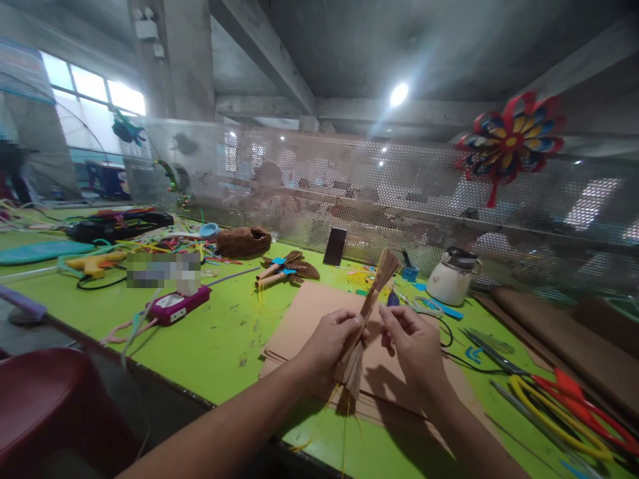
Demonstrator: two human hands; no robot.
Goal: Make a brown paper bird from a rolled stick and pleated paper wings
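Observation:
My left hand [332, 340] is closed around the middle of a bundle of thin tan strips [373, 296] that fans out at its top and hangs loose below my fingers. Close to its right, my right hand [412, 340] has its fingers pinched together at the bundle's side; what they hold is too small to make out. Both hands hover over a stack of brown cardboard sheets [304, 322] lying on the green table [219, 332].
Two finished small brooms with blue bands [284, 267] lie behind the cardboard, near a dark phone [334, 247] leaning on the perforated screen. A white kettle [452, 277] stands at right, scissors and red-yellow strips [559, 392] lie far right. A yellow glue gun [94, 264] and pink box [177, 305] sit left.

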